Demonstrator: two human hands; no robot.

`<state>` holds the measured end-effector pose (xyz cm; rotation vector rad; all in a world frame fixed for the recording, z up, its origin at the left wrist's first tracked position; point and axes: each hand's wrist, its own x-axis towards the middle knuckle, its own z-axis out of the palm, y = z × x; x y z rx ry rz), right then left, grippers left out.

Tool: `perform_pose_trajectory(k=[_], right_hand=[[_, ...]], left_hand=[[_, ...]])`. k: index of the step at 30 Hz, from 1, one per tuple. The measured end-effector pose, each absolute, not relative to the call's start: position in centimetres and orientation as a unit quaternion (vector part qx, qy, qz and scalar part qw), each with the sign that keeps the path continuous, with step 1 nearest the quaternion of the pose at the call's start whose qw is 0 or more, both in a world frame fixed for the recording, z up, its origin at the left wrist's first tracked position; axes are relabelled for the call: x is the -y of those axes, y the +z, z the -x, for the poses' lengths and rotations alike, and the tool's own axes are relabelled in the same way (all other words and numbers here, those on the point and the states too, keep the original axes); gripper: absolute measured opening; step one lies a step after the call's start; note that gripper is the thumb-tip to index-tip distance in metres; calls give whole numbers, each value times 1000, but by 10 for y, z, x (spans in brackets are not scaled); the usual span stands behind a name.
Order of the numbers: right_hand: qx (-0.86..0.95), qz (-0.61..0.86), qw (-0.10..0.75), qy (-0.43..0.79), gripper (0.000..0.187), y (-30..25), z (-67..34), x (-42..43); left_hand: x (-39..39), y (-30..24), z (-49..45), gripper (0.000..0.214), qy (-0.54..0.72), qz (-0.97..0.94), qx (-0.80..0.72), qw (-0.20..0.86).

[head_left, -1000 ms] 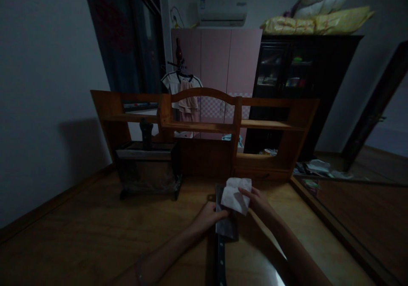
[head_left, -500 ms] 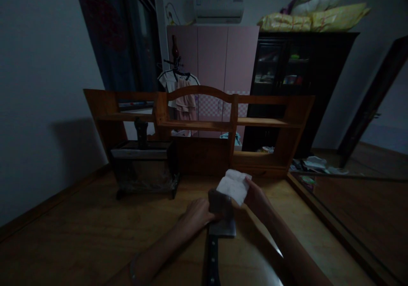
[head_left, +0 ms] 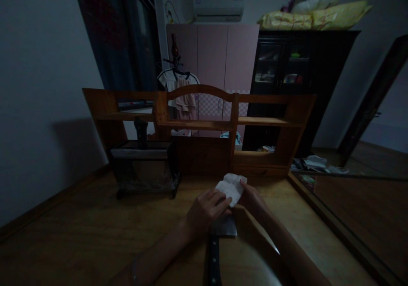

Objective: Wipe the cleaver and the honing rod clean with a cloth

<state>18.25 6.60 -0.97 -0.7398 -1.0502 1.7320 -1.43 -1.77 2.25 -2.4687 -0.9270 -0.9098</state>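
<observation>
My right hand (head_left: 253, 199) pinches a folded white tissue (head_left: 232, 188) by its right edge. From the left, my left hand (head_left: 205, 211) closes its fingers on the tissue's lower left side. Below the tissue is a cleaver (head_left: 225, 226); its black riveted handle (head_left: 214, 256) points toward me. My hands and the tissue cover the far part of its blade. The room is dim, so whether the cleaver lies flat on the wooden tabletop (head_left: 178, 252) is hard to make out.
A dark knife block (head_left: 143, 171) with a black-handled knife (head_left: 141, 131) in it stands at the left. Behind it runs a wooden shelf unit (head_left: 197, 125). A raised wooden edge (head_left: 321, 209) borders the right side, and a wall (head_left: 47, 107) the left.
My left hand has left the cleaver's blade and come up onto the tissue. The tissue, still in my right hand, has shifted slightly left and down.
</observation>
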Motion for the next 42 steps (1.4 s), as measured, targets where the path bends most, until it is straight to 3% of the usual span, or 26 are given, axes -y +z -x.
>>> perform_pose_trajectory(k=[6, 14, 19, 30, 42], right_hand=[[413, 278, 465, 731, 50, -2, -174, -56], [486, 279, 468, 684, 39, 5, -175, -44], [535, 239, 439, 681, 41, 12, -174, -36], [547, 191, 432, 691, 46, 18, -175, -34], [566, 233, 452, 649, 47, 17, -174, -37]], left_hand=[[15, 19, 16, 22, -311, 880, 322, 155], [9, 10, 16, 15, -475, 787, 378, -112], [2, 4, 13, 11, -522, 727, 403, -192], [7, 14, 11, 17, -507, 735, 416, -173], [6, 11, 8, 13, -523, 713, 443, -149]])
